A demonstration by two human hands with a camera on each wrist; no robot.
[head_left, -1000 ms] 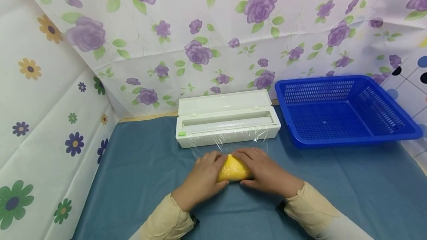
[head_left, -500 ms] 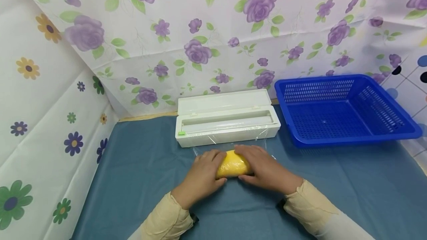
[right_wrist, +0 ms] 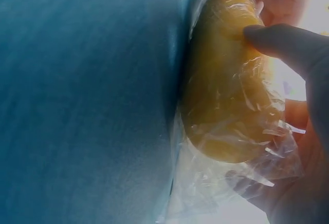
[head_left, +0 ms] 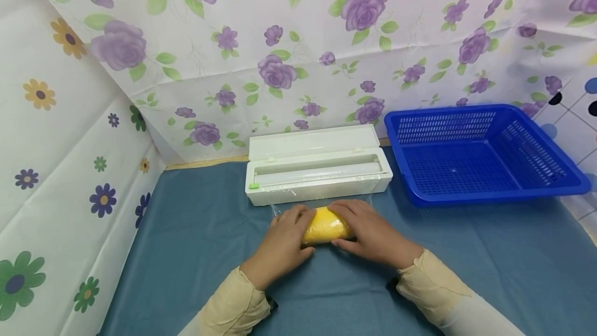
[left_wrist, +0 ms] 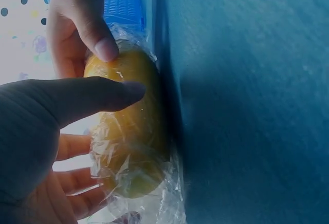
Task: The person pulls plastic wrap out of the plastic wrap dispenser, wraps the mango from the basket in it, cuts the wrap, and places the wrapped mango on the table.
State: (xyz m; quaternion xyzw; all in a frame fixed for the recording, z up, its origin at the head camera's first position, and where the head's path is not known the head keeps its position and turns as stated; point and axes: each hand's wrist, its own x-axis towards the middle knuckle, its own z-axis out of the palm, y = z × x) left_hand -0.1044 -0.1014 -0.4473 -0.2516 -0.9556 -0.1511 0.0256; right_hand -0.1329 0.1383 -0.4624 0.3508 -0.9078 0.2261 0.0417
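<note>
Left hand [head_left: 281,245] and right hand [head_left: 377,235]: fingers curled round opposite ends of the yellow, rounded oblong object [head_left: 327,226], likely to keep it level | object: wrapped in clear plastic film [right_wrist: 200,185], just before the open white rectangular box [head_left: 261,197], seemingly so the film runs straight

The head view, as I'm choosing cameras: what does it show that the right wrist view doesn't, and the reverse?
Only head: the white cling-film box, lid open, and the blue plastic basket.
Only right wrist: the rounded right end of the yellow oblong item and loose clear film beyond it.
Both: left hand and right hand holding that item, plus blue-gray cloth.
</note>
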